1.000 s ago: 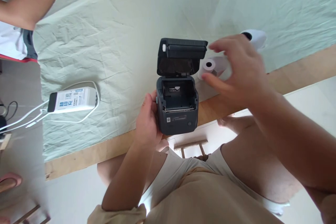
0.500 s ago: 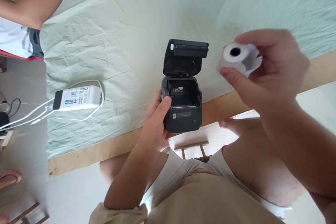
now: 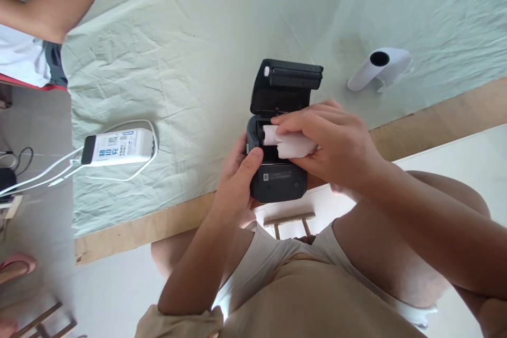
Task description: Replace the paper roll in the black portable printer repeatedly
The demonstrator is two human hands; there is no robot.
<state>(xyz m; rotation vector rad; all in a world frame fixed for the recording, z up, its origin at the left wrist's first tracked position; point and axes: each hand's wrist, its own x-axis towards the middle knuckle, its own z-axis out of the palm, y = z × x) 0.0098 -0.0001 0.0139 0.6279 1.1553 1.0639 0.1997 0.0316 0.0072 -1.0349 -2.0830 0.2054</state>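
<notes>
A dark grey label printer (image 3: 279,185) is tilted up over the table's near edge, its lid (image 3: 287,76) swung back. My left hand (image 3: 235,179) grips its left side, thumb near the compartment rim. Fingers of my right hand (image 3: 336,137) are closed on a small white paper roll (image 3: 270,135), which is partly inside the compartment. The roll's dark core end faces left, and a loose paper flap with a ragged edge hangs toward me. Farther right, a second white paper roll (image 3: 360,77) with a wider black core stands on the cloth, its tail unrolled.
A pale green cloth (image 3: 190,90) covers the table, with a bare wooden edge (image 3: 150,227) toward me. On the left lies a white power strip or adapter (image 3: 122,146) with white cables. A co-worker's arm (image 3: 67,5) reaches in at upper left. Below is a wooden stool (image 3: 289,219).
My right hand has brought the paper roll left and down into the printer's compartment. The standing roll now shows where my hand was. The printer has shifted slightly right.
</notes>
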